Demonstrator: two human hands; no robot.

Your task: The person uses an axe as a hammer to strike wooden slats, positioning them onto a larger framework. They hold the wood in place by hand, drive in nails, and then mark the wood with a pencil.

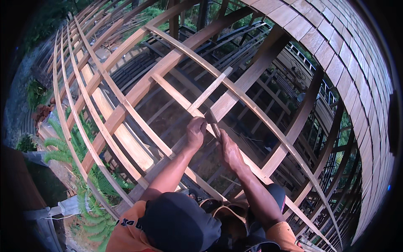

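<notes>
My left hand (196, 128) is closed in a fist above a light wooden batten (249, 164). Whatever its fingers may hold is hidden. Just to the right, my right hand (229, 148) grips the handle of a narrow tool with a dark flat head (212, 117). It looks like a hammer, though its exact kind is unclear. The tool's head is beside my left fist, over the batten. A short wooden strip (212, 89) runs from near my hands to a long curved batten (201, 61) farther out. Beneath both hands, a wide rafter (228, 101) slopes across the frame.
Open gaps between rafters and battens drop to stacked timber (289, 71) and ground below. Wooden shingles (336, 63) cover the roof at right. Several curved battens (94, 103) cross at left, above green ferns (94, 185). A brown tool pouch (228, 213) hangs close to my body.
</notes>
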